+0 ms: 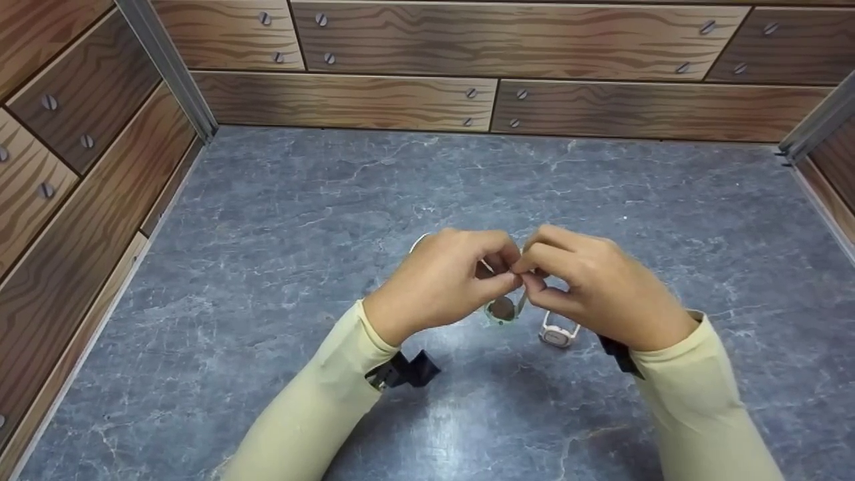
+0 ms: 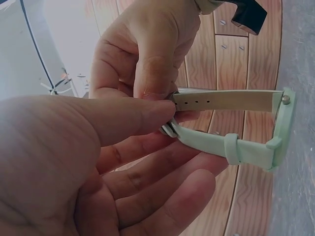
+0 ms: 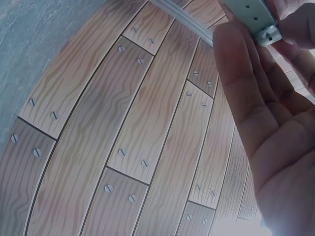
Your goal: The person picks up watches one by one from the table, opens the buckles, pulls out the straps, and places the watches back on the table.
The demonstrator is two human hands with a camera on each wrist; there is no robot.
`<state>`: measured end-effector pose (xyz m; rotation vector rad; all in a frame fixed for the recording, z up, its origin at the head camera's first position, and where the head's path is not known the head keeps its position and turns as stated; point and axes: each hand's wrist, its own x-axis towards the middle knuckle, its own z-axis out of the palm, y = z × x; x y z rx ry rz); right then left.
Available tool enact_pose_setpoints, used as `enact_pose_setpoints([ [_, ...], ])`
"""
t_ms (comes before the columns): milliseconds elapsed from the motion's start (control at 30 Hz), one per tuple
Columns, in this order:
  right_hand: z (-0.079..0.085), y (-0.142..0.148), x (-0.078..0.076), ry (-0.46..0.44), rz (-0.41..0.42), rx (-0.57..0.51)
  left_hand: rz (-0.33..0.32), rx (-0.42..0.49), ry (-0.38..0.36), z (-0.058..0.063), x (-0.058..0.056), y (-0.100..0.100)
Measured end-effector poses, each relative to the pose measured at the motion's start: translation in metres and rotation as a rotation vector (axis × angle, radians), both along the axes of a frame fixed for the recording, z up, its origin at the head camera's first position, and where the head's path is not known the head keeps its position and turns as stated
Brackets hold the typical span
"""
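Note:
A mint-green wristwatch (image 1: 502, 309) hangs between my two hands, its dial low and its strap forming a loop. My left hand (image 1: 444, 284) pinches the strap by the metal buckle (image 2: 169, 129) with thumb and fingers. From the other side my right hand (image 1: 594, 284) grips the strap end at the same spot. Small holes show along the strap's pale inner side (image 2: 221, 102) in the left wrist view. A loose keeper (image 2: 232, 148) sits on the other strap half. The fingertips partly hide where the strap meets the buckle.
A white wristwatch (image 1: 556, 335) stands on the blue-grey marbled table (image 1: 320, 220), close below my right hand. Part of a white curved thing (image 1: 418, 242) shows behind my left hand. Wood-patterned panels (image 1: 401, 100) wall the table at the back and sides.

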<state>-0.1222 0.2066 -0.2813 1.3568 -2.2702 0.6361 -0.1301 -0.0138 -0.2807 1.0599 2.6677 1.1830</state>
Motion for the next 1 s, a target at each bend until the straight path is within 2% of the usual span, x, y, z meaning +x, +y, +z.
enact_pose_setpoints([
  [133,-0.0006,-0.0019,-0.0017,0.052,0.003,-0.038,0.009,0.049,-0.053,0.0013,0.0014,-0.0007],
  [267,-0.0004,-0.0031,-0.0017,0.054,-0.026,-0.055,0.009,0.095,-0.101,0.0027,0.0020,-0.0009],
  [533,-0.0016,-0.0063,-0.0010,0.019,-0.046,-0.164,0.011,0.127,-0.111,0.0038,0.0007,-0.0016],
  [767,0.0009,-0.0018,-0.0003,-0.081,-0.088,-0.133,0.037,0.083,-0.105,0.0040,0.0004,0.0014],
  [1000,0.0017,0.0001,-0.0014,-0.013,-0.056,-0.063,0.046,0.064,-0.115,0.0039,0.0000,0.0017],
])
